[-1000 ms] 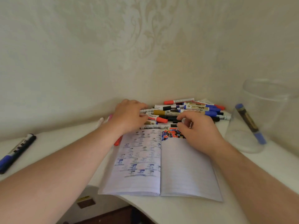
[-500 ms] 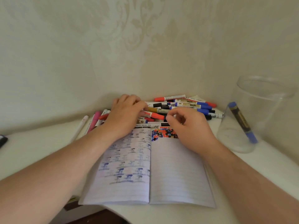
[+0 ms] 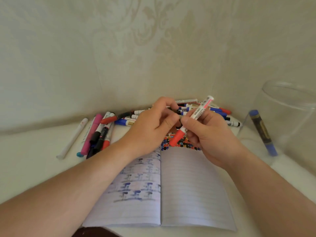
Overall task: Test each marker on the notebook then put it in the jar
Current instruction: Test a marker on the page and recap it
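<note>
Head view, bottom of frame first: the open notebook (image 3: 171,190) lies flat, with blue test marks on its left page and a patch of coloured dots at the top of its right page. Above it, at centre, the right hand (image 3: 206,134) grips a red marker (image 3: 191,121) by its white barrel, red cap pointing down-left over the dots, the far end tilted up. The left hand (image 3: 152,127) is curled, its thumb and fingertips close to the marker; whether it pinches anything I cannot tell. The marker looks light, stiff and smooth, so it is best held mid-barrel while the other hand pulls the cap straight off. Behind the hands a marker pile (image 3: 196,110) spreads across the centre, with more markers at centre left. At right stands the clear jar (image 3: 290,106), a blue marker (image 3: 261,132) leaning inside.
</note>
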`<move>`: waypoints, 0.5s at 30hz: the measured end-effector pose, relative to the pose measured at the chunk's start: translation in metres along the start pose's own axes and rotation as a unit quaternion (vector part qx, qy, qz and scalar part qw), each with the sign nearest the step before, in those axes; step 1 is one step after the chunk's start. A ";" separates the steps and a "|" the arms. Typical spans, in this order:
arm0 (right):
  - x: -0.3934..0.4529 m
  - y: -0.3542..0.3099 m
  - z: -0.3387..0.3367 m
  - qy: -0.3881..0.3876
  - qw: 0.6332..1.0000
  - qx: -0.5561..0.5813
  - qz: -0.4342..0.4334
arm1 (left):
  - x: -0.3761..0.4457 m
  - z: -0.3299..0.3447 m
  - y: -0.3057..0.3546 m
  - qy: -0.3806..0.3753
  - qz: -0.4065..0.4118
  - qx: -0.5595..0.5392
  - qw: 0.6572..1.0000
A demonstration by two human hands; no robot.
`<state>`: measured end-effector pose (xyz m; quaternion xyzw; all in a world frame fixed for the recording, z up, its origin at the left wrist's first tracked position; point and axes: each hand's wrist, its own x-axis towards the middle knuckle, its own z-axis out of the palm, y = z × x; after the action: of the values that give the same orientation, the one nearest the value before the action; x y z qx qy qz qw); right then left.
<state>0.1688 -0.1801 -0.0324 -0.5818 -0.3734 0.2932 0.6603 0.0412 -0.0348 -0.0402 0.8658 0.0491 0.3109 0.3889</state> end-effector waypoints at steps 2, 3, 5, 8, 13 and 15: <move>0.002 0.001 -0.002 0.038 0.999 0.002 -0.013 | -0.004 0.001 -0.004 -0.031 0.004 0.017 0.999; 0.002 0.002 -0.002 0.052 0.999 -0.001 -0.016 | -0.004 0.002 -0.006 -0.052 0.018 0.054 0.997; 0.002 0.006 0.001 0.062 0.998 0.001 -0.013 | -0.005 0.004 -0.006 -0.081 0.036 0.116 0.989; 0.000 0.011 0.009 0.040 0.999 0.003 -0.021 | -0.007 0.006 -0.007 -0.094 0.016 0.124 0.988; 0.000 0.009 0.002 -0.012 1.000 -0.021 -0.004 | -0.010 0.003 -0.003 -0.138 0.037 0.211 0.967; 0.000 0.009 -0.003 -0.046 0.999 -0.018 -0.009 | -0.010 0.001 0.000 -0.146 0.052 0.211 0.965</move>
<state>0.1716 -0.1804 -0.0411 -0.5762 -0.4140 0.3068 0.6343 0.0340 -0.0390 -0.0454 0.9656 0.0117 0.1838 0.1838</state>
